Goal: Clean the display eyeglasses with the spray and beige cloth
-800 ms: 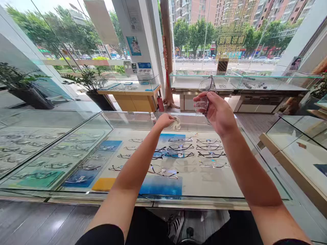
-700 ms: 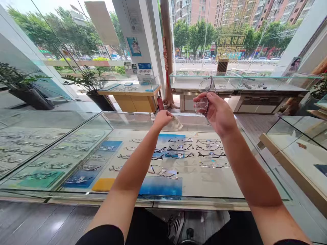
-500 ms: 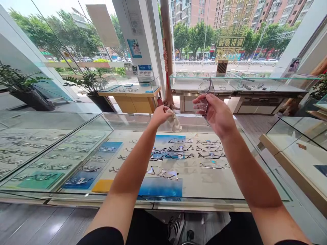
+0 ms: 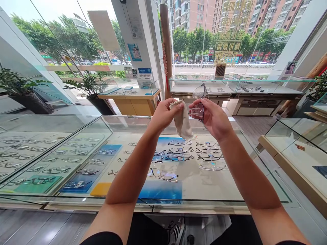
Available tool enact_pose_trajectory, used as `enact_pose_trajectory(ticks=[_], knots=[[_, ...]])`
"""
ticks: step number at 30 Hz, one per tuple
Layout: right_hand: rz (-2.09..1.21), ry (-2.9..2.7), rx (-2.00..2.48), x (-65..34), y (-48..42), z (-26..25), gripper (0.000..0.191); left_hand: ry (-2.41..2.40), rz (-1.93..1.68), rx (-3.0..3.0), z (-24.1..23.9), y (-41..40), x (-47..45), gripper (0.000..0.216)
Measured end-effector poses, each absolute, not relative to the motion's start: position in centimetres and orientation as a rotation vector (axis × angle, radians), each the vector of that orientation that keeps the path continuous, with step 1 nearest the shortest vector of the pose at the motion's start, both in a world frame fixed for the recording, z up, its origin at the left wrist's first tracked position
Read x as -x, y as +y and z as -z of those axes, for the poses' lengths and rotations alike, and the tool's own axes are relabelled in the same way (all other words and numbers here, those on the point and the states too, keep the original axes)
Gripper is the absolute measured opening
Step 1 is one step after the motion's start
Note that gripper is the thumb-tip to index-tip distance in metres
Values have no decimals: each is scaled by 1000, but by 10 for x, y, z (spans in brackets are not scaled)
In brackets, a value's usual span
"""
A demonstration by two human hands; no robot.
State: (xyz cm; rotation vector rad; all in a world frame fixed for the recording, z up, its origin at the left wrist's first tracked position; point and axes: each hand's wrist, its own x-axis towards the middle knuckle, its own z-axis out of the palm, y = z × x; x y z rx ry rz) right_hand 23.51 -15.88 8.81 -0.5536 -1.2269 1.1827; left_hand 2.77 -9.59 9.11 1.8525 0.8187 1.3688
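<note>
Above glass counter (image 4: pixel 206 189), left grip (image 4: pixel 165 114) pinching cloth (image 4: pixel 183 125), right grip (image 4: pixel 216 117) pinching glasses (image 4: pixel 197 111); window lettering (image 4: pixel 228 46): "隐形眼镜".

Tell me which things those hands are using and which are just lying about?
In the job:
soft beige cloth, in the left hand
thin-rimmed eyeglasses with clear lenses, in the right hand

Just lying about:
other thin-framed eyeglasses in the clear glass case
flat orange-yellow block
flat rectangular blue panel

a narrow gap separates the cloth (image 4: pixel 183 121) from the eyeglasses (image 4: pixel 197 111).
</note>
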Motion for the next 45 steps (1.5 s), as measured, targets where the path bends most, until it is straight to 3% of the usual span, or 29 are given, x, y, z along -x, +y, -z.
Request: enact_pose_trajectory(ticks=[22, 30, 45], knots=[[-1067, -1213, 716, -228, -153, -81, 27, 1002, -1369, -1908, -92, -110, -37, 32], [-1120, -1209, 709, -225, -148, -76, 33, 822, -1272, -1642, -97, -116, -41, 47], [-1111, -1129, 630, -221, -147, -75, 39, 633, -1196, -1623, -97, -123, -46, 51]])
